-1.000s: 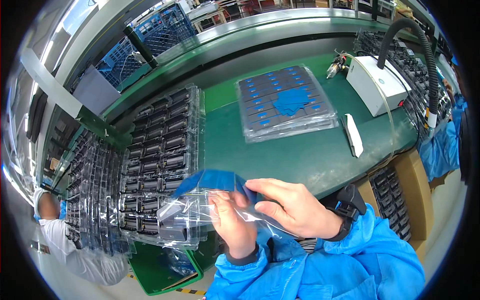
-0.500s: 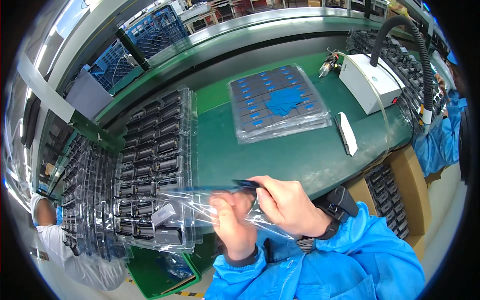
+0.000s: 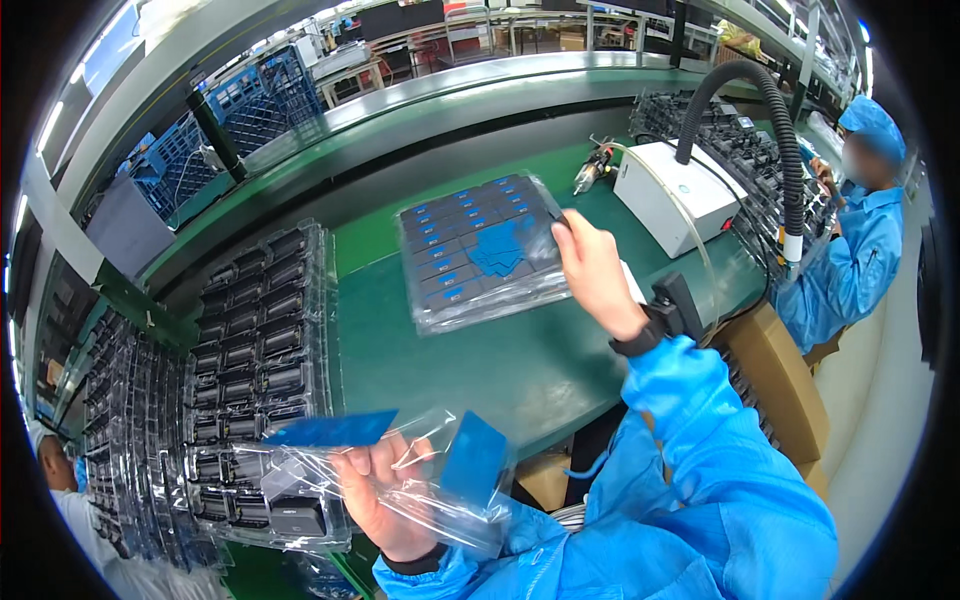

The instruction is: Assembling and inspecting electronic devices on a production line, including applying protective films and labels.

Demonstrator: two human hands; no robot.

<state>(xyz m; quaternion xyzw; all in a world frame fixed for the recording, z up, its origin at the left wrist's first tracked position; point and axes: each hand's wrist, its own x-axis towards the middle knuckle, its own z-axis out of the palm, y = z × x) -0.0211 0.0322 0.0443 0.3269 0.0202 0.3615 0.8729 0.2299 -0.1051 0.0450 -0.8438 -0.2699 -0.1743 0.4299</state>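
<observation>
Clear film [image 3: 455, 512] with blue patches [image 3: 472, 460] was pinched in fingers of the left hand [image 3: 385, 500], apparently to keep it off black parts [image 3: 240, 355]. Beside the grey stack [image 3: 425, 268], a dark piece [image 3: 555, 216] was fingertip-pinched by the right hand [image 3: 597, 270], presumably for its thinness.

Crinkled clear film [image 3: 440, 505] – tilted, blue rectangles [image 3: 472, 462] against it, black blue-marked blocks [image 3: 435, 264] – flat, in rows beyond
</observation>
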